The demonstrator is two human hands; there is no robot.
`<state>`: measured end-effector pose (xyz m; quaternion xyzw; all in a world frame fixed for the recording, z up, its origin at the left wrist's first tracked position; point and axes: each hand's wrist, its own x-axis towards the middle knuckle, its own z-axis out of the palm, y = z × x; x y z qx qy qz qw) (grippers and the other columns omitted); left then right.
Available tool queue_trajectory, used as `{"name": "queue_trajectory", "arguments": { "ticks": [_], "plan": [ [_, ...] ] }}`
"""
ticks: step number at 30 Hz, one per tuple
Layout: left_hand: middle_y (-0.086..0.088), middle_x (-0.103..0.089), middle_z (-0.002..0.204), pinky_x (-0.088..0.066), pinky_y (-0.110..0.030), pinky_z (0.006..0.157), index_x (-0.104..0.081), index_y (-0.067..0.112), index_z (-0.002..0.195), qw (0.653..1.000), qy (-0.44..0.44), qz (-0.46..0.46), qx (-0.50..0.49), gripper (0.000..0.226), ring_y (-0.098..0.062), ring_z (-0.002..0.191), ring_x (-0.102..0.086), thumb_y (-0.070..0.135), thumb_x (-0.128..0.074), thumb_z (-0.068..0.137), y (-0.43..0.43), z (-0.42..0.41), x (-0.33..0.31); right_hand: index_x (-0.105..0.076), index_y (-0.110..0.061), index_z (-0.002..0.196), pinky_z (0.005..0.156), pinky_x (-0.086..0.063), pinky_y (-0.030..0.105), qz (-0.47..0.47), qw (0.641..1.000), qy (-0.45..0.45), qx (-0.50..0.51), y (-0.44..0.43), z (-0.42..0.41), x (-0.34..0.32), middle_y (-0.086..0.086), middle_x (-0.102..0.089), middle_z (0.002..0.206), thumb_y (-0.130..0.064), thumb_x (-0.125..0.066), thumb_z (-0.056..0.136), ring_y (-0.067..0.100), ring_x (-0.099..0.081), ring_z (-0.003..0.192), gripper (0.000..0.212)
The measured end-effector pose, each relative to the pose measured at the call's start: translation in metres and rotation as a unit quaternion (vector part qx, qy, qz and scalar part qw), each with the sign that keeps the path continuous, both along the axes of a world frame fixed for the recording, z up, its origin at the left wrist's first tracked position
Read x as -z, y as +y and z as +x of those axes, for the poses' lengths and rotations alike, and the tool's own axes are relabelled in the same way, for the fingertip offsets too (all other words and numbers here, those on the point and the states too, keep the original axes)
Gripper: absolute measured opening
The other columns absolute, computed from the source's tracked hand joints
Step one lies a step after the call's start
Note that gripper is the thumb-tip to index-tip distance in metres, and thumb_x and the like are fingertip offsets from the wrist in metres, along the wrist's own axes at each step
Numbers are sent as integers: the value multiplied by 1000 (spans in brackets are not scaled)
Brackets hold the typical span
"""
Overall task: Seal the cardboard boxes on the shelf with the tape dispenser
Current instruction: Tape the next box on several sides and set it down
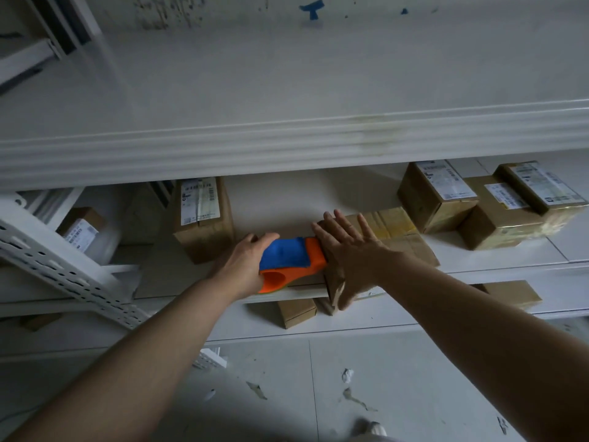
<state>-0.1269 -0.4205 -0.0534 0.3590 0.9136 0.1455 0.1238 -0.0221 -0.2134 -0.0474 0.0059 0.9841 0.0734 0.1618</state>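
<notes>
We are starting a seal. Our left hand (245, 263) grips the blue-and-orange tape dispenser (290, 260) at the left edge of the flat cardboard box (401, 231) on the shelf (478, 263). Our right hand (350, 253), fingers spread straight, presses on that box. The next move, we judge, calls for drawing tape steadily across its seam.

The tape dispenser (291, 261), orange with a blue body, is gripped in the left hand (245, 266), its front end against the left edge of a flat brown box (404, 244) on the white shelf (497, 260). A tall labelled box (204, 218) stands to its left, and three taped, labelled boxes (497, 215) huddle together on the right
</notes>
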Motion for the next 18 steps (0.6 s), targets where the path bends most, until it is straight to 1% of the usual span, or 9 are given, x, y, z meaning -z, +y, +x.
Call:
{"name": "queue_trajectory", "arguments": {
  "ticks": [2,4,5,7,9,12,14,16,18],
  "plan": [
    [-3,-44,126,-46,-31,85,-29,31,146,1000,-17,-1,3,81,-24,111,-51,-2,-61,79,-4,1,0,33,-20,144,108,16,59,40,998,-54,-4,0,-10,-5,16,34,152,-71,-79,47,36,30,140,157],
    [-4,-48,124,-51,-37,87,-30,32,144,1000,-22,8,14,80,-24,109,-53,1,-63,77,-8,2,2,36,-22,142,108,15,61,35,995,-93,6,2,-20,-10,18,34,152,-68,-83,45,37,30,139,159],
    [-4,-49,123,-52,-39,87,-30,32,143,999,-25,13,16,80,-25,109,-54,3,-63,77,-10,3,3,36,-23,142,110,12,62,22,994,-103,11,2,-23,-13,17,32,153,-65,-84,46,37,28,141,159],
    [-4,-50,123,-52,-41,86,-31,31,143,1000,-25,12,13,80,-25,108,-54,4,-64,76,-14,6,1,32,-27,144,113,0,65,-7,995,-94,18,0,-23,-17,15,20,158,-61,-86,48,36,17,145,156],
    [-1,-48,121,-52,-41,82,-32,34,142,1000,-16,15,6,82,-24,104,-55,4,-64,74,-21,8,-3,27,-30,146,113,-12,65,-36,998,-58,13,-2,-14,-19,9,5,159,-60,-85,48,34,5,147,151],
    [5,-47,120,-51,-38,84,-35,38,141,999,-13,29,4,84,-18,105,-53,6,-67,70,-36,15,-14,26,-33,145,114,-14,60,-91,995,16,-22,-6,6,-18,6,-5,154,-64,-82,45,29,0,145,151],
    [4,-49,121,-49,-36,86,-40,36,140,999,-1,53,1,84,-18,106,-54,4,-66,67,-45,21,-26,26,-33,146,116,-15,53,-150,985,72,-36,-3,17,-23,5,-6,152,-65,-82,43,27,-5,143,153],
    [-3,-54,121,-46,-31,89,-46,30,139,995,30,93,-3,83,-22,107,-56,0,-63,64,-49,27,-45,23,-35,147,116,-21,43,-250,958,135,-29,3,25,-30,2,-9,150,-62,-83,42,26,-16,141,152],
    [-6,-55,122,-42,-29,92,-47,26,139,992,68,111,-4,83,-24,110,-55,-3,-63,63,-45,32,-67,24,-41,144,112,-30,33,-358,915,184,-7,10,33,-31,-5,-10,148,-59,-82,41,24,-26,138,149]
  ]
}}
